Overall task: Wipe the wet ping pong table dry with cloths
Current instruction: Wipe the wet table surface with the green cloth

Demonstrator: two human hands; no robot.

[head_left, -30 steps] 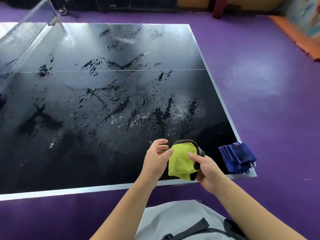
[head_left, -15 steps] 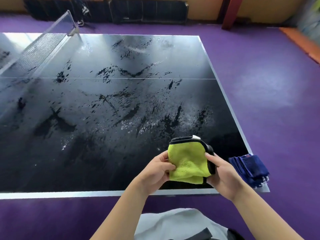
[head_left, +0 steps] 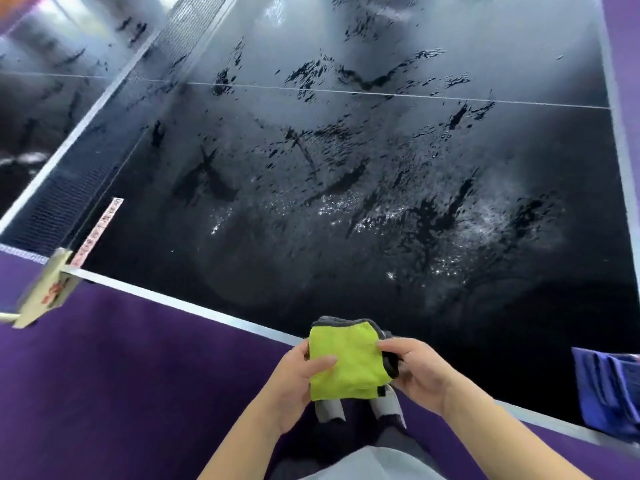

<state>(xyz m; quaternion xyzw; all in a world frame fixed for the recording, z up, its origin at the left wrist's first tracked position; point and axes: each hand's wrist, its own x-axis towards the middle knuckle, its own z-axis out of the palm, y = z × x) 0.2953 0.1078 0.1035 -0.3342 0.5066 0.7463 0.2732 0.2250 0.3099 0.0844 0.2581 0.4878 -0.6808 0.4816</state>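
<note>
I pinch the folded yellow cloth [head_left: 346, 362] in my left hand [head_left: 298, 379] and right hand [head_left: 419, 372], just off the near edge of the table [head_left: 311, 202]. Best to keep it flat and folded, then press wide strokes across the beaded water.

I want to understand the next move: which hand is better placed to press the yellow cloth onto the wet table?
Probably the right hand. It pinches the yellow cloth from the side already over the table, while the left hand holds it nearer the purple floor.
</note>
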